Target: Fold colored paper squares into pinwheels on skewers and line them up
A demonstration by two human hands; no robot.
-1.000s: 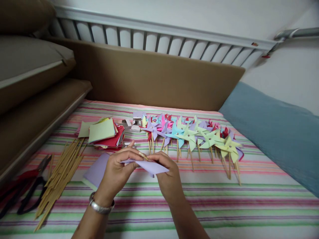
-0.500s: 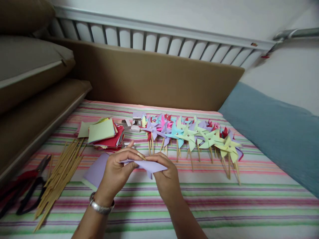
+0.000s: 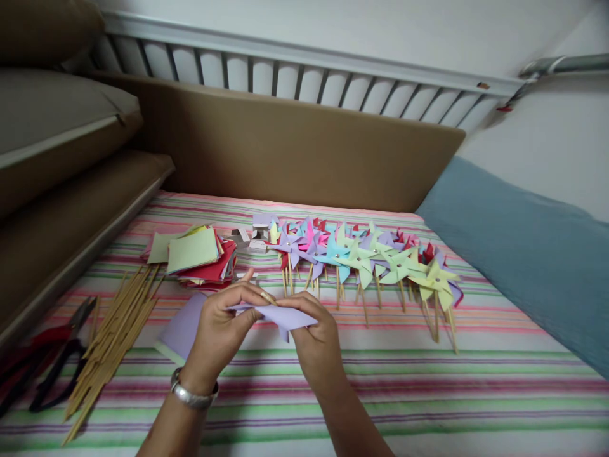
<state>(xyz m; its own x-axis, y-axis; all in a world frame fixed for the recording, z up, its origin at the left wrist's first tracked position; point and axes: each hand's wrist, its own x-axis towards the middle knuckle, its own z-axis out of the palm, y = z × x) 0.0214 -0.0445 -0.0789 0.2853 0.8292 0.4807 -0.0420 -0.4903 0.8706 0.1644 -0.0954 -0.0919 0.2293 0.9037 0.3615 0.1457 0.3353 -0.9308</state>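
Between my hands is a piece of purple paper, partly cut and bent, with one flap hanging down. My left hand, with a silver bracelet at the wrist, pinches its left part between thumb and fingers. On the other side, my right hand grips the paper with fingers on top; its thumb is hidden below. A short wooden piece, perhaps a stick end, shows at the left fingertips; how it meets the paper I cannot tell. Flat purple paper lies behind my left wrist. Finished paper pinwheels on sticks lie beyond my hands.
Left of my hands lie wooden sticks and scissors. A stack of coloured paper and small open boxes are farther back on the striped cloth. Brown cushions and a brown board border it.
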